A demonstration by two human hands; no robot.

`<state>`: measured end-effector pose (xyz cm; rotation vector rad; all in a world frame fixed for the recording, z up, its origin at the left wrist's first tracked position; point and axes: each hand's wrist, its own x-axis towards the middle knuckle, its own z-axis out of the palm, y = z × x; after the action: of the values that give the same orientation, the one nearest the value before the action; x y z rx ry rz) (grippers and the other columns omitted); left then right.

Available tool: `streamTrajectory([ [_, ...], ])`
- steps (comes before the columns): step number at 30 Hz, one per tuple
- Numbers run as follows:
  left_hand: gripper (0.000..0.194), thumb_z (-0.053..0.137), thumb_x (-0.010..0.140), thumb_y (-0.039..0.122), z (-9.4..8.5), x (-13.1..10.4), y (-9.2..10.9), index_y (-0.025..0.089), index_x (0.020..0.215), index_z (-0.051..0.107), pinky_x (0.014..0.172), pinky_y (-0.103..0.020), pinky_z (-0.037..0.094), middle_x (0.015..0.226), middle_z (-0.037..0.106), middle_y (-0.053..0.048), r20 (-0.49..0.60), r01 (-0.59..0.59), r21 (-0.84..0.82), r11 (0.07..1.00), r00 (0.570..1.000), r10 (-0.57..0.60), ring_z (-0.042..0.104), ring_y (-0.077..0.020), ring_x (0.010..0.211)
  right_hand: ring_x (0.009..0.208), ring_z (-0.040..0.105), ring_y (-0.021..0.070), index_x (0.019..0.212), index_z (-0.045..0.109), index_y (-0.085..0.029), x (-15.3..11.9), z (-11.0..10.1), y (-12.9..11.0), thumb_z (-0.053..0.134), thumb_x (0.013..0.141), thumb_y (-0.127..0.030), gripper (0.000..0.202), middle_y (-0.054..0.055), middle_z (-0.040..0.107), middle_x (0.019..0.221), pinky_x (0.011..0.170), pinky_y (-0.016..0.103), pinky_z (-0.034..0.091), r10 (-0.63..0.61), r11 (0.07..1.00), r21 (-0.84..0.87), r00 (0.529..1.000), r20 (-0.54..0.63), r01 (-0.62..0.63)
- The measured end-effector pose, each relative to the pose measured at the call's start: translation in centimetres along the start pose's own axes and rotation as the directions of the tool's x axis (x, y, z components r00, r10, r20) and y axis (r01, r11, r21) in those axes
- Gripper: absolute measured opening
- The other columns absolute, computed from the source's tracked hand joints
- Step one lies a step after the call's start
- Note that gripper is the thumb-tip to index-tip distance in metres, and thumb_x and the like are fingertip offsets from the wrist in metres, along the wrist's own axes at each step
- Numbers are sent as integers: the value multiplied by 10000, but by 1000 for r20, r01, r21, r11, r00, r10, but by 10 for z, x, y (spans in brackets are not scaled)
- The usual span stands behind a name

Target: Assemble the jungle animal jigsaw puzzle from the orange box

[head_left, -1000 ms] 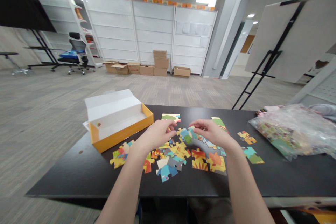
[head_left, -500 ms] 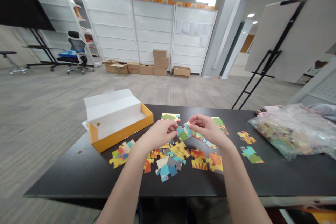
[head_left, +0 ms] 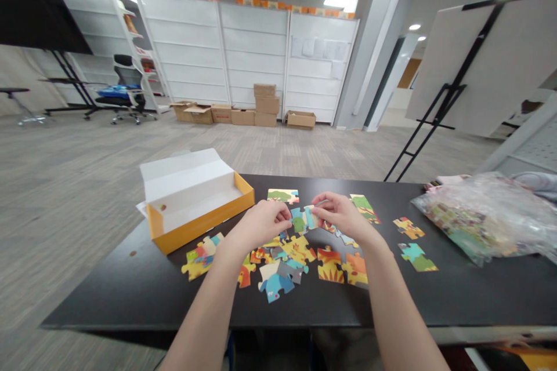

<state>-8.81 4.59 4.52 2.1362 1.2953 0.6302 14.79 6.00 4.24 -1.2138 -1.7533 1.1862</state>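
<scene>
My left hand (head_left: 272, 221) pinches the left edge of a blue-and-green puzzle piece (head_left: 297, 221) above the pile. Close against that piece's right side is a blue-and-cream puzzle piece (head_left: 310, 217), gripped between the thumb and fingers of my right hand (head_left: 337, 213). Whether the two are joined cannot be made out. Below my hands lies a heap of loose puzzle pieces (head_left: 278, 279), mostly yellow, blue and grey. Two orange-and-yellow pieces (head_left: 331, 265) sit side by side to the right of the heap. A green-and-cream puzzle section (head_left: 282, 195) lies flat behind my left hand.
An open yellow box (head_left: 204, 221) with a white lid stands at the table's left. More puzzle pieces (head_left: 418, 257) lie to the right, near a clear plastic bag (head_left: 483, 220) of printed contents. The black table (head_left: 143, 290) ends at the front edge.
My right hand has turned its piece more upright and set it against the right side of the left hand's piece. My left hand has shifted slightly left.
</scene>
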Motion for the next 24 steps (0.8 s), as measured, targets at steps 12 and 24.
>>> streamTrajectory([
  [12,146,591,879,294,3,2,-10,206,893,707,729,-283,535,843,759,-53,-11,18,143,990,1000,-17,715,-217,817,590,625,140,973,573,-198,4,1,13,726,787,-510,394,-9,668,669,485,226,374,53,999,-19,995,87,-51],
  [24,135,594,895,291,1,2,-7,203,897,697,728,-303,504,849,746,-65,-19,-7,112,994,1000,9,695,-229,805,568,599,130,975,581,-201,2,1,6,715,808,-498,367,-27,646,656,524,246,433,22,1000,-10,999,43,-22],
])
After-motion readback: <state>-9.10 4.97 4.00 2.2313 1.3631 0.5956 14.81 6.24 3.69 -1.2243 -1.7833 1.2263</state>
